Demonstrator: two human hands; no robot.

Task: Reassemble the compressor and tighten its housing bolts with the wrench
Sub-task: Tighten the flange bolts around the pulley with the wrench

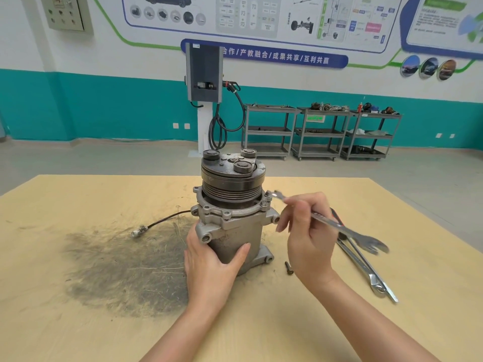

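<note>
A compressor point(231, 215) stands upright in the middle of a tan counter point(78, 322), its pulley end on top. The left hand point(211, 265) wraps around the near side of the lower housing, fingers and thumb curled against the metal to steady it. The right hand point(304, 231) grips the shank of a wrench point(329, 220), whose far jaw sits at a bolt point(269, 195) on the right of the flange, just below the pulley. Whether the jaw is fully seated on the bolt head cannot be told.

On the counter, a loose bolt point(288, 267) lies near the compressor's base, right of the left hand. Two more wrenches point(366, 267) lie further right, under the held one. A thin wire point(162, 222) with a plug trails to the left, over a dark smudge on the counter.

Risks, as a judgement: the wrench is held at a slant, so a half-seated jaw could slip off and round the bolt head. The compressor stands tall on a narrow base, so a hard sideways pull could tip it if the left hand's hold loosens. The loose bolt suggests the flange is not yet fully fastened.
</note>
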